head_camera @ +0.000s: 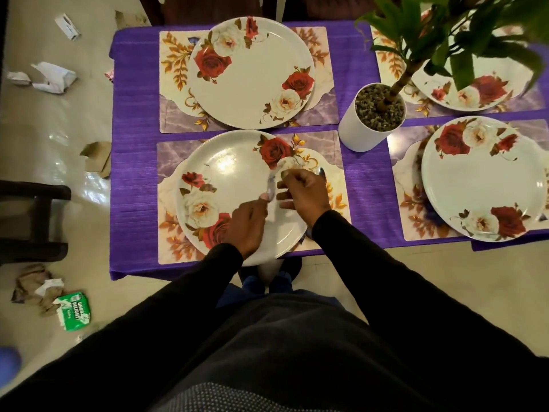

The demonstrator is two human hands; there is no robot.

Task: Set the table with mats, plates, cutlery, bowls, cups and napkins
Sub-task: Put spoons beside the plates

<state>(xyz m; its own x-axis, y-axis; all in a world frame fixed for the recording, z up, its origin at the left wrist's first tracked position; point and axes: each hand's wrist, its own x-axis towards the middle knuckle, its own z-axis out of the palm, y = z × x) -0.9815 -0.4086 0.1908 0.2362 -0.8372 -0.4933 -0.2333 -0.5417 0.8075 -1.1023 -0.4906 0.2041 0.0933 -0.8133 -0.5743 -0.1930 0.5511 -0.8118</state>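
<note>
Landmark: near plate (pixel 237 197), on its mat (pixel 169 162) at the table's front edge, nearest the person

Layout: four mats on the purple cloth (pixel 133 173), each carrying one rose-patterned plate. Second plate (pixel 252 72) directly beyond the near plate; third (pixel 481 176) to its right; fourth (pixel 475 84) beyond and right, partly hidden by leaves. White plant pot (pixel 371 117) stands beyond-right of the near plate, between the settings. Mats and plates look done; no bowls, cups or napkins visible. Judgement: cutlery stage

Cutlery: one metal piece, probably a spoon (pixel 271 185), blurred, held over the near plate's right half, apparently being passed or sorted between hands before laying down

Left hand (pixel 246 224): over the near plate's lower right, back up, fingers curled, thumb and forefinger pinching the utensil's lower end

Right hand (pixel 303 194): over the near plate's right rim, fingers curled inward toward the utensil's upper end; whether it actually grips metal I cannot tell

Both forearms in black sleeves, converging from the near edge

Paper scraps on the floor left of the near plate
</note>
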